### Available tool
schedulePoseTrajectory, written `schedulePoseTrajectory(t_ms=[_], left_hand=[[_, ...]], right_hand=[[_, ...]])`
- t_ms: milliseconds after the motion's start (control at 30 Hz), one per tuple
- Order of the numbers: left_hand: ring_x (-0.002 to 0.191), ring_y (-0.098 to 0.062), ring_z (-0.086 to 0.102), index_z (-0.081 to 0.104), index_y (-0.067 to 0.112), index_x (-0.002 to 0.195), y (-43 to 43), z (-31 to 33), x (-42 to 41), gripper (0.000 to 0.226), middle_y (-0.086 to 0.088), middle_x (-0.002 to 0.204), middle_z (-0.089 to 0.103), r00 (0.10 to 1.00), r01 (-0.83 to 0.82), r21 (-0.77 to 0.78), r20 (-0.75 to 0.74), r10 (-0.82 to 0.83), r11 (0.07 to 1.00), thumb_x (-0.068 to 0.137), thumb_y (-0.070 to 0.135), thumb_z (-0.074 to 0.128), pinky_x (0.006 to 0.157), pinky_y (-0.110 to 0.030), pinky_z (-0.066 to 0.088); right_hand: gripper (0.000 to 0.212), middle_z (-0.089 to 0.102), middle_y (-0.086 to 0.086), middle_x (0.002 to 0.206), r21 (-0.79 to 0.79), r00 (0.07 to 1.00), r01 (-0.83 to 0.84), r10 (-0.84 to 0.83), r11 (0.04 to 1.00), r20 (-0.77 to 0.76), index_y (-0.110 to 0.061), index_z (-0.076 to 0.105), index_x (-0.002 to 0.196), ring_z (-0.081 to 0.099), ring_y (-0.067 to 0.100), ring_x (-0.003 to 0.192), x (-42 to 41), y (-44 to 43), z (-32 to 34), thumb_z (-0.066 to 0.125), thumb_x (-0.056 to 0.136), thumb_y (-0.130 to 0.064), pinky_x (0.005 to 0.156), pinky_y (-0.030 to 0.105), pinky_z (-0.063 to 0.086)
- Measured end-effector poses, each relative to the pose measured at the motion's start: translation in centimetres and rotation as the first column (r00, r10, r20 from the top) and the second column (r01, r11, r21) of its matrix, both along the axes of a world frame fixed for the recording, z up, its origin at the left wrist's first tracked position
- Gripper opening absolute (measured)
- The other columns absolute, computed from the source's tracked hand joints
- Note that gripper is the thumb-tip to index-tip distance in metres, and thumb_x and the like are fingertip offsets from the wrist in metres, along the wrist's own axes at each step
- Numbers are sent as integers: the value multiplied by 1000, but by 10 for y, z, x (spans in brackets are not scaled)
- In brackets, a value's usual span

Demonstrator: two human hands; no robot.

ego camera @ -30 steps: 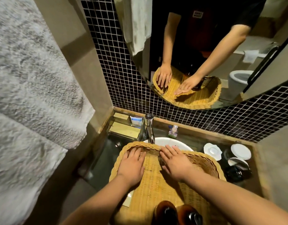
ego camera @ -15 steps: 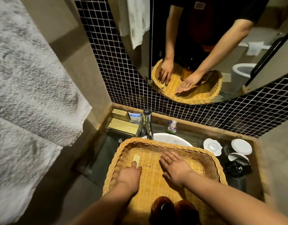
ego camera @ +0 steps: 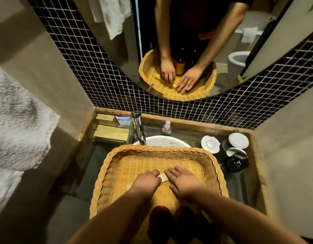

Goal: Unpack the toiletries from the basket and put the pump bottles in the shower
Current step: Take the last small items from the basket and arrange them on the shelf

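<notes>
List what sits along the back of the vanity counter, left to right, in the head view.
Tan boxes → small white-and-blue box → chrome faucet → small clear pump bottle → white scalloped dish → white-lidded cups.

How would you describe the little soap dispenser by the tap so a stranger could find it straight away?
Start at the white sink basin behind the wicker basket. Just right of the chrome tap, against the wooden back ledge below the black mosaic tiles, stands a small clear pump bottle. It is the only see-through bottle there, with a white pump top and green at its base.
</notes>
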State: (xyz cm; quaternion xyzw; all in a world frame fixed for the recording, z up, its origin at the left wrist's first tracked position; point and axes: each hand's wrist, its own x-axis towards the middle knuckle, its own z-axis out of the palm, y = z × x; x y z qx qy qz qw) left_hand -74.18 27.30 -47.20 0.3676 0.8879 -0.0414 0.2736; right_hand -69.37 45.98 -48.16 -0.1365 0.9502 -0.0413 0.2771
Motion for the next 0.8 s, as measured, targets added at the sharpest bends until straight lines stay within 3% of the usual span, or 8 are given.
schedulePoseTrajectory(t_ms=[133,267,467,600,700,800], left_hand=[[118,-29,47,52,25,132,13,-7,-4,32,-6,134,44,995,86,104,38,-90,991,100,27,49,84,-44,51],[116,-27,48,45,24,133,10,-13,-4,42,-5,133,45,994,105,131,-8,-104,986,93,20,58,75,-40,50],[124,-24,46,33,28,143,-33,-19,-1,60,1,142,50,996,-88,89,-19,90,992,91,37,61,98,-41,38],[130,-26,40,26,33,144,-41,-2,-18,68,-2,147,44,995,-43,73,-88,49,996,89,44,64,104,-44,35],[136,-29,37,25,38,144,-51,28,-40,71,-3,151,40,980,-34,115,-190,56,993,87,37,68,110,-46,31],[133,-28,39,29,36,141,-66,65,-70,60,-2,149,43,944,24,164,-330,32,986,91,35,62,107,-44,33]], right_hand=[[65,22,3,164,-62,998,57,-59,996,-32,-18,17,159,17,25,151,13,7,-11,42,102,-35,120,38,20],[57,27,6,162,-28,996,76,-77,997,-46,-19,22,158,23,24,149,11,10,-17,39,104,-27,117,35,26],[59,43,13,148,31,996,-32,34,999,-85,-16,24,155,43,31,129,3,1,-14,47,102,-29,106,38,35],[57,44,17,140,-16,984,-80,76,997,-163,-31,15,155,45,34,124,-12,-7,4,41,104,-36,101,41,37],[61,40,14,143,-72,968,-110,90,991,-233,-42,8,153,43,34,127,-33,-4,34,45,104,-35,103,43,38],[76,43,15,139,-41,933,-173,151,984,-326,-41,12,154,47,34,123,-67,-8,71,58,97,-20,100,42,43]])
